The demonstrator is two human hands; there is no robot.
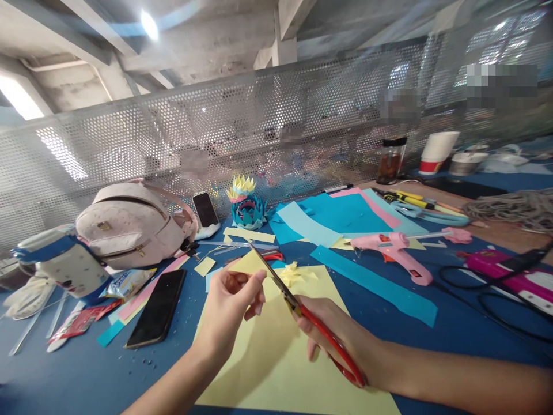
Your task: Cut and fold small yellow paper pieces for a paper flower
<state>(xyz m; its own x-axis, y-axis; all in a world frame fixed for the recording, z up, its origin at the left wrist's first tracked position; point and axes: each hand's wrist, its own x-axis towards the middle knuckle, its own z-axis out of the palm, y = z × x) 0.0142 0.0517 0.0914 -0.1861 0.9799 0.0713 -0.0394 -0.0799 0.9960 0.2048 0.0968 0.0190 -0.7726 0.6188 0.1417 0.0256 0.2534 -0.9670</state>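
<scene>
Between thumb and fingers, my left hand (233,302) pinches a small yellow paper piece (248,263). The red-handled scissors (332,340) are in my right hand (341,328), their blades pointing up and left beside that piece. Both hands are above a large yellow sheet (276,369) on the blue table (108,380). Small folded yellow pieces (296,275) lie on the sheet's far part, behind the scissors. A blue, pink and yellow paper craft (247,207) stands farther back.
At the left are a backpack (129,222), a tumbler (69,265) and a black phone (158,308). A pink glue gun (397,251), blue paper strip (375,282), coloured sheets (341,213) and cables (479,288) lie at the right. Behind stands a perforated metal screen (242,127).
</scene>
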